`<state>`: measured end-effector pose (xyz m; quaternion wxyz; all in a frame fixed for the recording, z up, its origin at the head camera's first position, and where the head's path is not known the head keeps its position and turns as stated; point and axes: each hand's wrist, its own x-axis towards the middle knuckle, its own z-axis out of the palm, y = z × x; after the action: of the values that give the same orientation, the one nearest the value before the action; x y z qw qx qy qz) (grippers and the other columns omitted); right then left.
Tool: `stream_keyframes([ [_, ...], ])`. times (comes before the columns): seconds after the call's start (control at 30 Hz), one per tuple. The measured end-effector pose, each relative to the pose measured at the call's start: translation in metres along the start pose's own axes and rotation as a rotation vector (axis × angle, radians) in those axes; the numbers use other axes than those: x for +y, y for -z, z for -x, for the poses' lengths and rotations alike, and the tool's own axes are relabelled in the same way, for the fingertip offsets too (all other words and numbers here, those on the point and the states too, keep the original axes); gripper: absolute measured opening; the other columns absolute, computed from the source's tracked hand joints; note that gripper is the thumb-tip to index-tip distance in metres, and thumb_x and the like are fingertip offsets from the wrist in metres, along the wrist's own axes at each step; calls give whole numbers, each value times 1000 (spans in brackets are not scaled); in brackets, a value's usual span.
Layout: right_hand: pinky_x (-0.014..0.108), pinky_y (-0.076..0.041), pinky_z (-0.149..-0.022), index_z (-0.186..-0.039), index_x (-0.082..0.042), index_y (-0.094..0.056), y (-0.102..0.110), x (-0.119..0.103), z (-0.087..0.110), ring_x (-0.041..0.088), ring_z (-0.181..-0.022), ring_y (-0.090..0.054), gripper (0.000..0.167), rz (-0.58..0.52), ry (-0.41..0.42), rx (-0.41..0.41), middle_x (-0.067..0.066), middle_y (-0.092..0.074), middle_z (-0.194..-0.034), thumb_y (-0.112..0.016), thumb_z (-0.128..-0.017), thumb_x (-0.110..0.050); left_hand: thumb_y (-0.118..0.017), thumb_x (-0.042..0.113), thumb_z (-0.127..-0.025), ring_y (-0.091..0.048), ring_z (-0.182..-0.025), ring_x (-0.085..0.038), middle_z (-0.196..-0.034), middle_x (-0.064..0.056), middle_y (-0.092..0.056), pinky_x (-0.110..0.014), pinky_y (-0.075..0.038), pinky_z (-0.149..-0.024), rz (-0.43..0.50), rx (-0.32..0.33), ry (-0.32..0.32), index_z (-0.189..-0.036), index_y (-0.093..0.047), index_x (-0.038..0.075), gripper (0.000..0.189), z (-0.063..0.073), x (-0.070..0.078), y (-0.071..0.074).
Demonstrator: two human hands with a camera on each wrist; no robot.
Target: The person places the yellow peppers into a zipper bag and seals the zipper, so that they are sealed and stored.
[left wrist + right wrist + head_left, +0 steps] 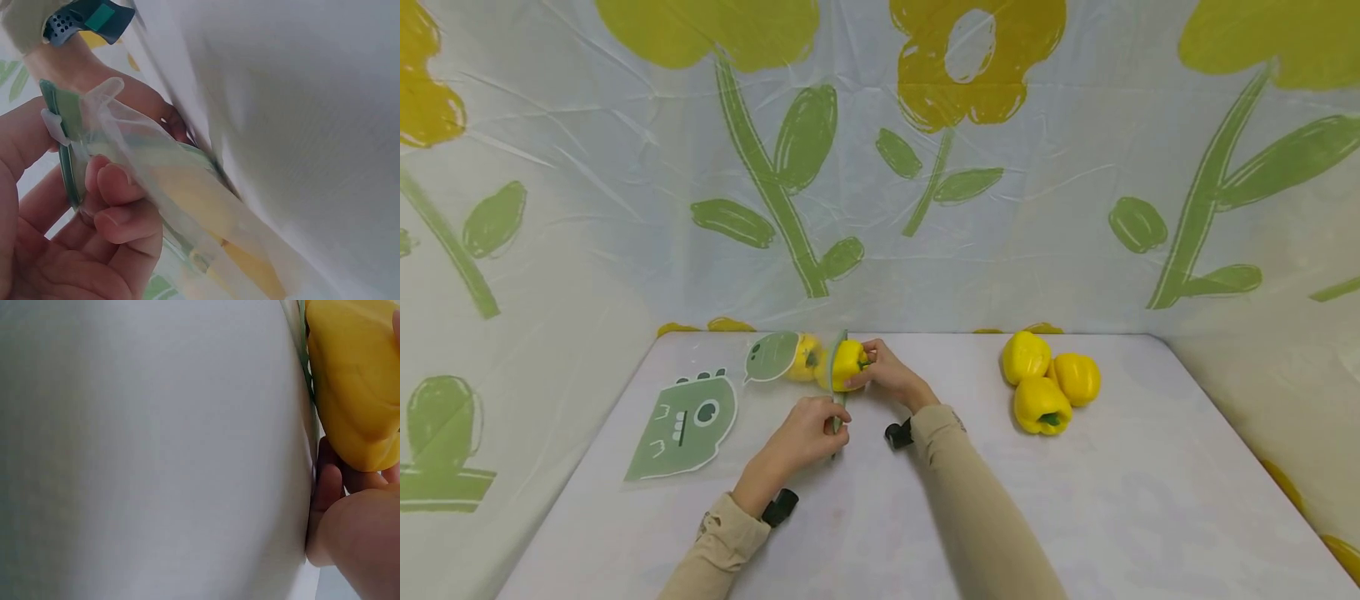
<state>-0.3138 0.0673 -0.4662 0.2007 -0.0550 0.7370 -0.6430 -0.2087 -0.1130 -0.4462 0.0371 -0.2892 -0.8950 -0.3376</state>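
A clear zip bag (700, 421) printed with a green monster lies on the left of the table, its green-edged mouth turned to the right. My left hand (811, 429) pinches the mouth's near edge, beside a white zip slider (56, 127) in the left wrist view. At that mouth my right hand (891, 375) grips a yellow bell pepper (850, 360), its green stem toward the palm. The pepper's far end is behind the bag's rim. Deeper in the bag, more yellow pepper (806, 357) shows through the film.
To the right on the white table (970, 508), three yellow bell peppers (1037, 406) sit in a cluster. A flower-printed cloth (1000, 275) rises behind the table's back edge.
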Motion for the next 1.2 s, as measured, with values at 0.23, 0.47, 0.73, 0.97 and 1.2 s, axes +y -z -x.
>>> stream_keyframes([
  [0.23,45,-33,-108,-126,-7,-37,-3,0,0,30,-114,-53,68,-47,37,27,22,-53,-127,-80,-74,2,-69,1,-76,-44,-56,-5,-65,5,-53,-22,-43,-54,-3,14,-26,-87,-75,-1,12,0,2,0],
  [0.47,33,-43,-81,-134,-12,-41,-6,6,1,24,-95,-50,67,120,127,82,14,-51,-108,-81,-80,-8,-69,0,-75,-44,-56,-4,-64,3,-53,-21,-43,-54,-8,30,-59,-85,-75,-1,12,-1,4,-2],
  [0.73,39,-42,-96,-146,-17,-36,5,9,1,26,-113,-49,77,131,101,-1,12,-51,-128,-80,-84,-18,-69,0,-75,-43,-56,-3,-64,4,-52,-21,-42,-53,-3,56,-44,-83,-75,0,10,0,5,-3],
  [0.97,44,-31,-111,-122,1,-56,19,12,4,28,-122,-51,25,-53,132,-67,12,-58,-127,-59,-99,-9,-69,0,-75,-44,-57,-4,-64,5,-52,-21,-42,-54,2,53,-23,-84,-74,-1,10,0,5,-2],
  [1.2,41,-37,-106,-105,0,-69,12,10,4,21,-107,-59,14,-49,170,13,4,-68,-108,-62,-98,-10,-68,0,-76,-43,-56,-4,-64,4,-51,-22,-42,-54,2,40,-21,-84,-74,0,11,0,4,-2],
])
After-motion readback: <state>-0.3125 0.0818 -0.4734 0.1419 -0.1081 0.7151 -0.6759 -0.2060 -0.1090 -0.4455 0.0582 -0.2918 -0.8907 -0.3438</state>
